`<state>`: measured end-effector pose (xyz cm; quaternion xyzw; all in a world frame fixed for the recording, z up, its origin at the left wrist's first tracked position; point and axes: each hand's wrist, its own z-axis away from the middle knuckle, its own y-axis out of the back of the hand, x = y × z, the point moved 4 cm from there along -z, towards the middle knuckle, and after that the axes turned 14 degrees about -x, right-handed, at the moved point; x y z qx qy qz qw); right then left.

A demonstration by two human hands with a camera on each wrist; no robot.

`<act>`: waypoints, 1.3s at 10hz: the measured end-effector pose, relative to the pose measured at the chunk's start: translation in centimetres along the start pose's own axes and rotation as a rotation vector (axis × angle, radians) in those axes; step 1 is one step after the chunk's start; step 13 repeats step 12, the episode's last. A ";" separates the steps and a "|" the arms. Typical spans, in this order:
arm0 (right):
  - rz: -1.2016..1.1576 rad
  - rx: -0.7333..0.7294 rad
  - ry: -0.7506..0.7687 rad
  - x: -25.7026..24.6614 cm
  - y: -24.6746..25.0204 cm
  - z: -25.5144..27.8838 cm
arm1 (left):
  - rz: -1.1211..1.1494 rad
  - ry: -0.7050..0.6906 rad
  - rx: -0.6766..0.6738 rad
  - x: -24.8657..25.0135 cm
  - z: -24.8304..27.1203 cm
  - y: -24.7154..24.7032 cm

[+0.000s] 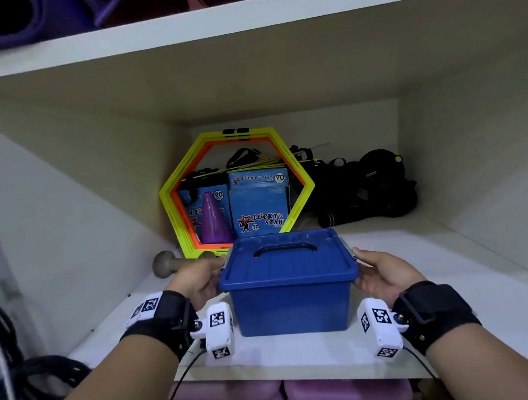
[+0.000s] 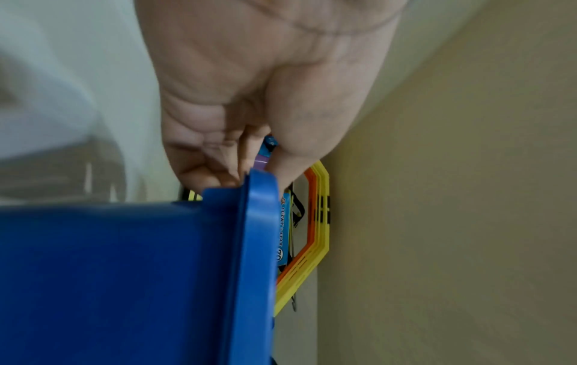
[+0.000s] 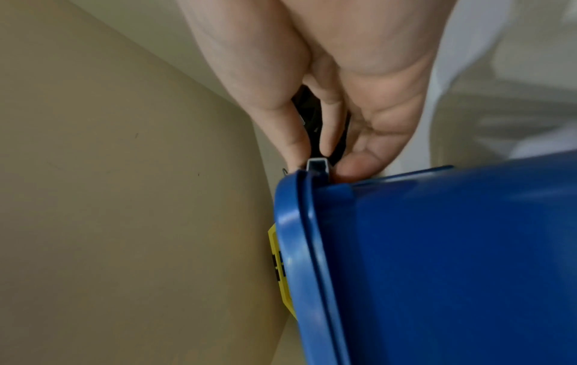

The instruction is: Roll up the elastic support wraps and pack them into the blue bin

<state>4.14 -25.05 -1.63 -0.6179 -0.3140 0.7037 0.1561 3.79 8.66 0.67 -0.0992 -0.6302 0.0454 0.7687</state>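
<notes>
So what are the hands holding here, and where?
Both hold the blue bin at its rim: left hand on its left end, right hand on its right.

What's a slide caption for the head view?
Both hands, left hand and right hand, grip the lidded blue bin by its ends on the shelf.

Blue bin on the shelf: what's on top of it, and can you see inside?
A blue lid with a black handle covers the blue bin. The left hand and right hand hold its sides. Its contents are hidden.
</notes>
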 end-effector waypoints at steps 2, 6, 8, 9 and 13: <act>0.141 -0.059 -0.010 -0.6 -0.1 0.0 | -0.091 0.013 -0.003 0.4 -0.5 -0.5; 0.367 0.011 0.063 -0.9 -1.1 -0.8 | -0.317 -0.152 0.216 0.7 -2.2 0.2; 0.591 0.102 0.123 -1.0 -1.9 -0.8 | -0.336 -0.191 0.228 0.7 -1.9 0.0; 0.650 0.104 0.146 -1.0 -1.9 -0.7 | -0.352 -0.206 0.203 0.5 -1.7 0.0; 0.571 0.066 0.103 2.7 -0.3 6.7 | -0.428 -0.425 0.146 -2.1 6.0 0.7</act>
